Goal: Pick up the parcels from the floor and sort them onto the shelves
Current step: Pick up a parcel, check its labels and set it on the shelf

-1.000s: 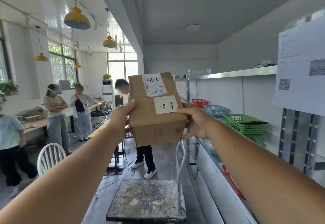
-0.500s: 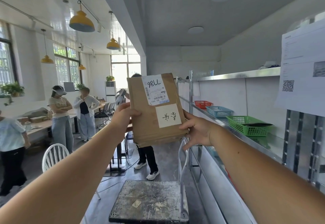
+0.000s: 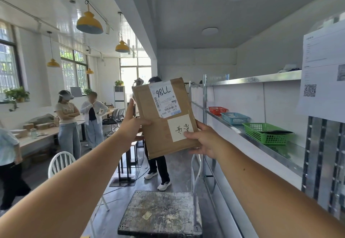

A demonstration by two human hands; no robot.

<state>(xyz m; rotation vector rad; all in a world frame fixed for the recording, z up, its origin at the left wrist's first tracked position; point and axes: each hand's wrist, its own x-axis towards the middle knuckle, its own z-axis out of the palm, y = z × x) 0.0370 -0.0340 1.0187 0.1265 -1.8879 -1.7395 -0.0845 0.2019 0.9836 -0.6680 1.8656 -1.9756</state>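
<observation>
- Brown cardboard makes up the parcel (image 3: 164,118), a flat box held up at arm's length in mid-air, tilted a little to the left, its broad face turned to the camera.
- A white shipping label (image 3: 164,98) with barcodes and handwritten characters sits on its upper part; a cream note (image 3: 180,130) with handwriting sits lower right.
- The left hand (image 3: 131,125) grips the parcel's left edge, thumb across the front face, the other fingers hidden behind the box.
- The right hand (image 3: 203,141) clasps the lower right corner, thumb pressed onto the cream note and fingers curled under the bottom edge.
- To the right runs a metal shelf (image 3: 261,140) carrying a red basket (image 3: 217,110), a blue basket (image 3: 235,118) and a green basket (image 3: 265,133) in a row.
- Below the parcel stands a worn platform trolley (image 3: 160,213) on the floor.
- A person in dark trousers (image 3: 158,166) stands behind the parcel, mostly hidden by it.
</observation>
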